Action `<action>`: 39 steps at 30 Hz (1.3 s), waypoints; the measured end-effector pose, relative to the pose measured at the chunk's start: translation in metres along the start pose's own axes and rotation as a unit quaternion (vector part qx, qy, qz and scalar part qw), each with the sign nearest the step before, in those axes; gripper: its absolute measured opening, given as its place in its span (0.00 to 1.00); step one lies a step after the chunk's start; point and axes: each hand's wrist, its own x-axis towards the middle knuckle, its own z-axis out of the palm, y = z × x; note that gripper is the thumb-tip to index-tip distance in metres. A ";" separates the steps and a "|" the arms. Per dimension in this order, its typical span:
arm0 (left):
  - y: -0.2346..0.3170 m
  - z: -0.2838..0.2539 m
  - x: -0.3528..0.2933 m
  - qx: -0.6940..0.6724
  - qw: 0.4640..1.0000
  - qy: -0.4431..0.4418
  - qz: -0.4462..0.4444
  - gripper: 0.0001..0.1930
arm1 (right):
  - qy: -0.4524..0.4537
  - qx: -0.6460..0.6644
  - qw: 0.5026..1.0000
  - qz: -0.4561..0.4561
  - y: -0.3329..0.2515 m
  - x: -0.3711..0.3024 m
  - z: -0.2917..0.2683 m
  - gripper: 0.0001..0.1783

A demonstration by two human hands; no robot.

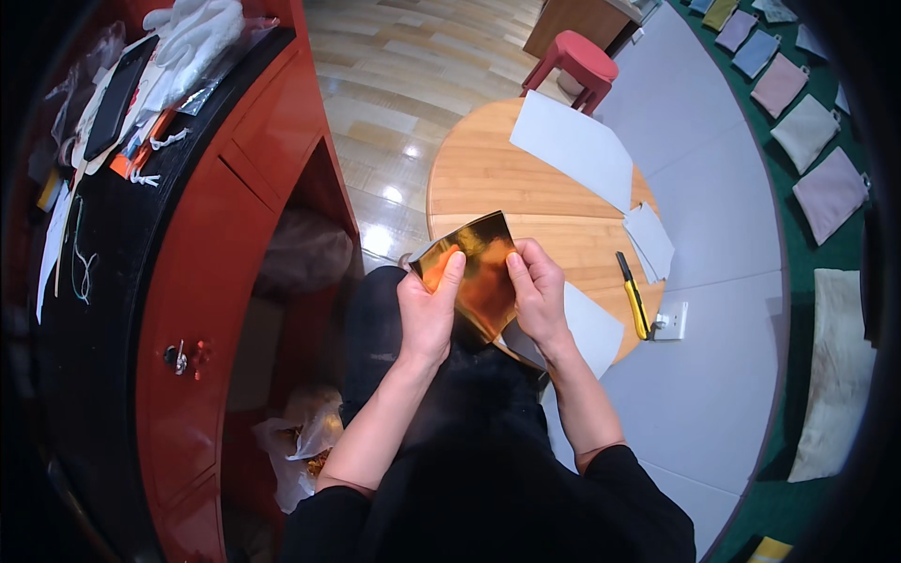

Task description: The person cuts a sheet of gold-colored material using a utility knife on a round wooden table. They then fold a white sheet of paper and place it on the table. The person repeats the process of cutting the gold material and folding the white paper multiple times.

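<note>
Between my two hands I hold a shiny gold foil sheet (486, 281), tilted above my lap at the near edge of a round wooden table. My left hand (427, 305) grips its left side, thumb on top and fingers hidden underneath. On the right side my right hand (539, 289) pinches it the same way. The foil's surface is smooth and mirrors orange tones of my hands. A yellow box cutter (633, 298) lies on the table to the right, beside small white cards (649, 242).
White sheets (577, 145) lie at the table's (469, 169) far side and near right. A red stool (584, 64) stands beyond. To the left is a red cabinet (202, 272) with a cluttered black top. Small pouches (805, 131) hang at right. A plastic bag (305, 446) sits low left.
</note>
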 end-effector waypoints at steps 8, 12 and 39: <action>0.004 0.001 -0.002 0.030 0.999 0.003 0.012 0.11 | 0.014 -0.084 0.996 -0.033 -0.015 -0.004 0.007 0.11; 0.011 0.001 -0.005 0.057 0.998 -0.013 -0.013 0.11 | 0.013 -0.094 0.995 -0.033 -0.030 -0.001 0.004 0.18; 0.013 0.008 -0.013 0.033 0.998 -0.025 0.043 0.15 | 0.039 -0.086 0.986 -0.134 -0.029 0.003 0.004 0.16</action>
